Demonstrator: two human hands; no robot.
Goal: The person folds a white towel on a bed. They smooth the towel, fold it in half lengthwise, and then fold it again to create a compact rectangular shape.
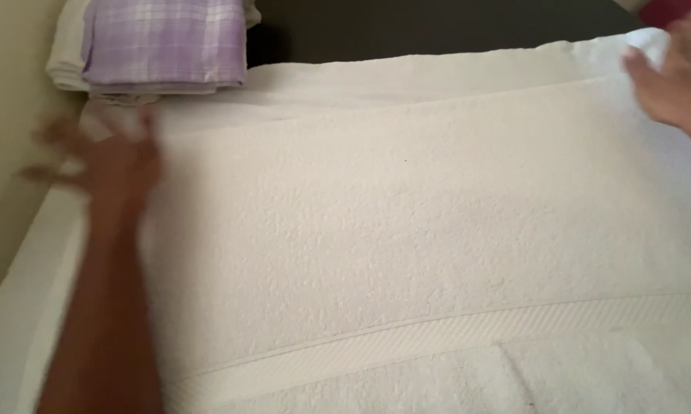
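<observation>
The white towel [437, 222] lies spread flat in front of you, covering most of the surface from the near edge to the far one. It already looks doubled over: a second layer edge runs across the far side, and a woven band crosses the near part, with another layer showing below it. So, judging from how it lies, at least one fold is made and the cloth is flattened out; it is still wide from side to side, and no crosswise fold has been made.

Your left hand [115, 165] is over the towel's far left corner, fingers spread open and holding nothing. It is blurred, so you cannot tell whether the palm presses the cloth or hangs just above it. Your right hand [671, 77] is at the far right corner, also open and flat with the fingers extended, gripping nothing; it seems to rest on the towel's edge, though part of it is cut off by the frame.

Beyond the left corner, a folded lilac checked cloth [165, 42] sits on top of a small stack of pale linens [65, 57], close to the towel but apart from your hand. Behind the towel a dark surface [437, 23] shows, and a cream wall [8, 115] runs along the left.
</observation>
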